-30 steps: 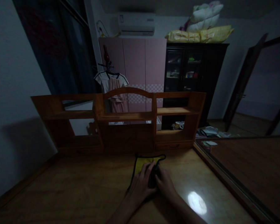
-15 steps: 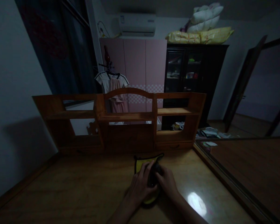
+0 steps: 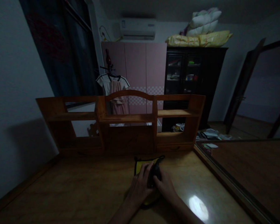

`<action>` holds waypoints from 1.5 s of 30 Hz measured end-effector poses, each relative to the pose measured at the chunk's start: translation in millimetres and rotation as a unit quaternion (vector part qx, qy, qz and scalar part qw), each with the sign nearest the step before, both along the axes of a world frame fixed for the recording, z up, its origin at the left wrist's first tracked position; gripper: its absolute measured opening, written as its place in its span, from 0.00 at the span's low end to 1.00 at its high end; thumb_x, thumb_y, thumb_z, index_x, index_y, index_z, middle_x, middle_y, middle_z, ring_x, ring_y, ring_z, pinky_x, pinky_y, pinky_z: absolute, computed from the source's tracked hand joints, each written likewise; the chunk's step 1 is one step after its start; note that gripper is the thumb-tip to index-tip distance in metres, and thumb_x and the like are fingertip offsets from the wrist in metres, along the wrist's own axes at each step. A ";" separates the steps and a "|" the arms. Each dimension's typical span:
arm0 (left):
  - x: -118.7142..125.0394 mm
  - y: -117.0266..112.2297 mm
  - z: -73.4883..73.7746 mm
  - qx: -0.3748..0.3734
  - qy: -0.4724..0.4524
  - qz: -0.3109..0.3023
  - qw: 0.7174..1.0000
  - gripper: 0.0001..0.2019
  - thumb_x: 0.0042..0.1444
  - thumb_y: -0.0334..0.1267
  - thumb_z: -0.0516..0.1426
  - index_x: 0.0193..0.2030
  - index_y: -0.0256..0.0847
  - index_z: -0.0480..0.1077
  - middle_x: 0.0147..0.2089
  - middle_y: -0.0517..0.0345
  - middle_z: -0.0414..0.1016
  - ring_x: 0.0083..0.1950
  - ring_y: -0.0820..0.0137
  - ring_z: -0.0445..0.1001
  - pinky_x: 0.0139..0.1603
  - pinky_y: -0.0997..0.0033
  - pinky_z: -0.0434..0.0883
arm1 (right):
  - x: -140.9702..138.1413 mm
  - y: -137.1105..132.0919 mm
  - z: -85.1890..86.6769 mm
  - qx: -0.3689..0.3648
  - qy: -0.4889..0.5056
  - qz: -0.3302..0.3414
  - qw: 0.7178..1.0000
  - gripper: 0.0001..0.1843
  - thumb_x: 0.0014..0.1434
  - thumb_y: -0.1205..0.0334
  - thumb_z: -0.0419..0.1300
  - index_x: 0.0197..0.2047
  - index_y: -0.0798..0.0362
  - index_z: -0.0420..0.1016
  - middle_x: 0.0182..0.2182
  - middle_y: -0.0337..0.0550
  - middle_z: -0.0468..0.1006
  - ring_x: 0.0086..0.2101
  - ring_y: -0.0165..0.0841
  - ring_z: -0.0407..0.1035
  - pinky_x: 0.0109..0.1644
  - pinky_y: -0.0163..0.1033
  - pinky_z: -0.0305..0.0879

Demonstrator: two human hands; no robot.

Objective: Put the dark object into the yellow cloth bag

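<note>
A small dark object (image 3: pixel 151 179) is gripped between my two hands, close above the desk; the dim light hides what kind of thing it is. My left hand (image 3: pixel 141 182) curls round its left side, fingers over the top. From the right, my right hand (image 3: pixel 163 183) closes on it with the thumb pressed against its face. Beneath the hands lies a yellow cloth (image 3: pixel 140 165) with a black border, flat on the wooden desk (image 3: pixel 91 183). My hands cover most of the cloth's middle.
A wooden shelf unit (image 3: pixel 126 118) with open compartments stands along the desk's back edge. The wall (image 3: pixel 21 130) borders the desk on the left, and a raised wooden edge (image 3: pixel 220 174) runs down its right. Lamp glare (image 3: pixel 198 207) shines near my right forearm.
The whole view has shifted slightly downward in the picture. My right thumb has moved a little over the dark object; both hands still grip it above the cloth.
</note>
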State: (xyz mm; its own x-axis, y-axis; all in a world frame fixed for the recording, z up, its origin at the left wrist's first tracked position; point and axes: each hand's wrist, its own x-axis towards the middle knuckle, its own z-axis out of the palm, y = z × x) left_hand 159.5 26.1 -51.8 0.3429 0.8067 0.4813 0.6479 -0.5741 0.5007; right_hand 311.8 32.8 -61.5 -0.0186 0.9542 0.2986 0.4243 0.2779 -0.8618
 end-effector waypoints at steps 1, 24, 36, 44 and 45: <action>0.7 -0.2 -0.9 0.001 0.005 -0.004 1.000 0.46 0.48 0.36 0.64 0.68 0.55 0.42 0.64 0.54 0.56 0.59 0.59 0.66 0.53 0.59 0.72 | 0.0 0.9 -2.2 0.001 0.005 0.001 1.000 0.24 0.50 0.67 0.54 0.51 0.58 0.72 0.44 0.51 0.79 0.45 0.42 0.73 0.52 0.47 0.67; -2.9 4.3 -1.4 -0.024 0.032 -0.091 0.995 0.48 0.46 0.36 0.65 0.69 0.56 0.42 0.64 0.54 0.55 0.61 0.60 0.63 0.58 0.61 0.68 | 4.1 4.1 -18.0 0.043 0.013 0.013 0.999 0.21 0.52 0.69 0.53 0.51 0.54 0.71 0.44 0.49 0.79 0.45 0.40 0.73 0.52 0.46 0.68; -0.5 -0.1 0.9 -0.017 0.036 -0.065 0.997 0.48 0.45 0.34 0.64 0.69 0.56 0.42 0.64 0.55 0.55 0.59 0.60 0.65 0.56 0.60 0.70 | 8.0 9.7 -21.0 0.042 0.018 0.030 0.999 0.18 0.55 0.68 0.53 0.49 0.54 0.72 0.42 0.49 0.80 0.41 0.40 0.74 0.47 0.43 0.69; 1.3 -3.1 4.2 -0.010 0.047 -0.050 0.998 0.47 0.47 0.36 0.64 0.69 0.56 0.42 0.65 0.53 0.55 0.60 0.58 0.64 0.58 0.58 0.69 | 9.0 10.9 -30.3 0.042 0.014 0.014 0.999 0.20 0.56 0.67 0.52 0.51 0.53 0.72 0.46 0.49 0.78 0.45 0.41 0.72 0.52 0.47 0.67; 1.3 -3.2 4.3 -0.010 0.050 -0.048 0.998 0.46 0.48 0.36 0.64 0.69 0.56 0.42 0.65 0.53 0.54 0.61 0.58 0.64 0.58 0.57 0.69 | 9.1 11.3 -30.7 0.043 0.019 0.013 0.999 0.20 0.56 0.67 0.52 0.52 0.53 0.72 0.47 0.49 0.78 0.46 0.41 0.72 0.53 0.48 0.67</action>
